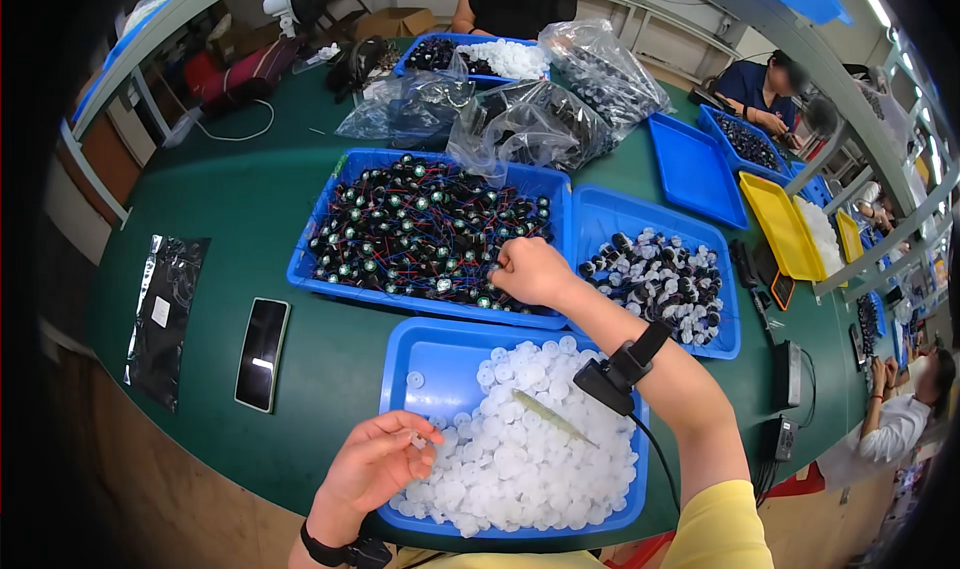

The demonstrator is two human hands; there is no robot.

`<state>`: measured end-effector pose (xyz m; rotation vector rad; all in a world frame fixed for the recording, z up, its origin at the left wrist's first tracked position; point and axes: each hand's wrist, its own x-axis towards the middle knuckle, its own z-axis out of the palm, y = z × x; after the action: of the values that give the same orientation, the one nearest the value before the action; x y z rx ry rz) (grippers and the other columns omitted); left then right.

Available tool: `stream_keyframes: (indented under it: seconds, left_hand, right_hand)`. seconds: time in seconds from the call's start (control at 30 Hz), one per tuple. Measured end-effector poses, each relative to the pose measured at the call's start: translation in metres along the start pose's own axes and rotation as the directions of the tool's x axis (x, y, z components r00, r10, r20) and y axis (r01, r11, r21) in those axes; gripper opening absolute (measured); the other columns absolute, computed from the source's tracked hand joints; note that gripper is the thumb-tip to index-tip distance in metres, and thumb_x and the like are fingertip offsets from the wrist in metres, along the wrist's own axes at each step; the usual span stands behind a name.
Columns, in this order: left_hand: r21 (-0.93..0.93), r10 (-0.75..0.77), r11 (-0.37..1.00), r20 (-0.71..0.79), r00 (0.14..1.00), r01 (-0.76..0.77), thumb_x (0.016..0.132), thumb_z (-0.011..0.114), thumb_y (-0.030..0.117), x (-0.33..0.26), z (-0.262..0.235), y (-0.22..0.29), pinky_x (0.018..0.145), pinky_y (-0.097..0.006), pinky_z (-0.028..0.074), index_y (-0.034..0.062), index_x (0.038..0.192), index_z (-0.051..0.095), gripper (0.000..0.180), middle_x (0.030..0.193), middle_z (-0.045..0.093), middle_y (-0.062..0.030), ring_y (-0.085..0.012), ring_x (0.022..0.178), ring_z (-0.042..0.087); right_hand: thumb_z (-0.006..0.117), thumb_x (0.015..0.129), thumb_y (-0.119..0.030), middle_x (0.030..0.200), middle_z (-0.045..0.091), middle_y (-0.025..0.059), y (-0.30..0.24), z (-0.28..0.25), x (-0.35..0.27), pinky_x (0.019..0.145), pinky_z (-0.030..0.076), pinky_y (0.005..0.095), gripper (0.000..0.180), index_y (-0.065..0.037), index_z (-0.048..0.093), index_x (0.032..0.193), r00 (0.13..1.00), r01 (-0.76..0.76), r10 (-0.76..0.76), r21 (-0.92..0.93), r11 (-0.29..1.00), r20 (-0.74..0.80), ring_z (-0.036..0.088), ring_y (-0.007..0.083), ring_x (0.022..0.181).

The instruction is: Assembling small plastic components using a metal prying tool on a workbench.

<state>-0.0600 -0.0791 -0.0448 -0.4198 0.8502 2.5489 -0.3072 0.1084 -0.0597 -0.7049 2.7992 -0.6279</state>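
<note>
Worktop (230,229), green, in head view, spread with trays and bags

Left hand (385,459) over left edge of lower blue tray (435,357); thumb and fingers narrow, pinching a small translucent piece (418,440); black band at wrist

Right hand (535,272) reaching over right part of middle blue tray (560,204), among black parts (410,229) with red and blue wires; fingers bent, drawn close together at tips; cannot tell whether gripping a part; black strapped device (620,371) on forearm

In lower tray: heap of white discs (545,449), mostly toward right, one lying apart near left wall; greenish strip (550,415) on top of heap

Right of middle tray, just beside: another blue tray (640,209), with black-and-white pieces (665,289) piled inside

Left on worktop: phone (263,354), dark screen, and flat black bag (165,319), near each other, apart from trays

Beyond middle tray: clear plastic bags (530,124) with dark contents, one overlapping far rim; farther right, yellow tray (785,229)

At far side: person in black top (515,4), near tray of black and white pieces
</note>
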Motion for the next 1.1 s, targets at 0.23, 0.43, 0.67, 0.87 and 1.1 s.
stream_keyframes:
  seconds: [0.23, 0.43, 0.67, 0.87, 1.1]
  left_hand:
    - [0.274, 0.142, 0.951, 0.029, 0.989, -0.145, 0.087, 0.051, 0.008, -0.006, 0.021, -0.008, 0.060, -0.026, 0.040, -0.0014, 0.091, 0.055, 0.011, 0.077, 0.054, -0.0065, -0.0129, 0.065, 0.049]
    - [0.662, 0.289, 0.684, 0.139, 0.947, -0.306, 0.082, 0.059, 0.009, -0.014, 0.060, -0.025, 0.050, -0.019, 0.034, 0.0019, 0.082, 0.054, 0.008, 0.068, 0.052, 0.0018, -0.0024, 0.056, 0.042]
    - [0.779, 0.230, 0.506, 0.292, 0.928, -0.370, 0.084, 0.060, 0.017, -0.011, 0.072, -0.067, 0.043, -0.023, 0.028, 0.0027, 0.068, 0.052, 0.023, 0.053, 0.044, 0.0030, -0.0031, 0.050, 0.033]
    - [0.766, 0.239, 0.555, 0.225, 0.944, -0.323, 0.090, 0.051, 0.014, -0.017, 0.081, -0.087, 0.043, -0.022, 0.026, 0.0015, 0.073, 0.054, 0.021, 0.054, 0.040, 0.0038, -0.0028, 0.051, 0.032]
    - [0.533, -0.021, 0.841, 0.203, 0.979, -0.093, 0.090, 0.049, 0.013, -0.023, 0.087, -0.080, 0.045, -0.019, 0.027, 0.0023, 0.077, 0.053, 0.017, 0.060, 0.043, 0.0045, -0.0024, 0.052, 0.034]
  right_hand:
    - [0.066, 0.073, -0.023, 0.072, 0.064, 0.0176, -0.002, -0.059, -0.045, 0.062, 0.049, 0.0351, 0.029, 0.004, 0.063, 0.083, 0.958, 0.120, -0.028, 0.309, 0.943, -0.285, 0.064, 0.0297, 0.069]
    - [0.064, 0.075, -0.017, 0.078, 0.059, 0.0176, -0.059, -0.077, -0.176, 0.061, 0.048, 0.0354, 0.025, 0.001, 0.059, 0.090, 0.881, 0.457, -0.474, 0.264, 0.850, 0.002, 0.060, 0.0298, 0.070]
    - [0.068, 0.068, -0.011, 0.078, 0.059, 0.0084, -0.076, -0.062, -0.254, 0.056, 0.045, 0.0320, 0.025, -0.001, 0.057, 0.089, 0.806, 0.591, -0.588, -0.032, 0.806, 0.069, 0.055, 0.0242, 0.060]
    - [0.063, 0.069, -0.007, 0.081, 0.057, 0.0123, -0.064, -0.033, -0.286, 0.053, 0.045, 0.0295, 0.027, 0.007, 0.054, 0.091, 0.804, 0.550, -0.525, 0.016, 0.835, -0.277, 0.054, 0.0227, 0.058]
    - [0.063, 0.069, -0.003, 0.093, 0.057, 0.0202, -0.058, -0.017, -0.302, 0.055, 0.046, 0.0278, 0.034, 0.011, 0.054, 0.099, 0.614, 0.612, -0.678, -0.299, 0.732, -0.403, 0.057, 0.0216, 0.063]
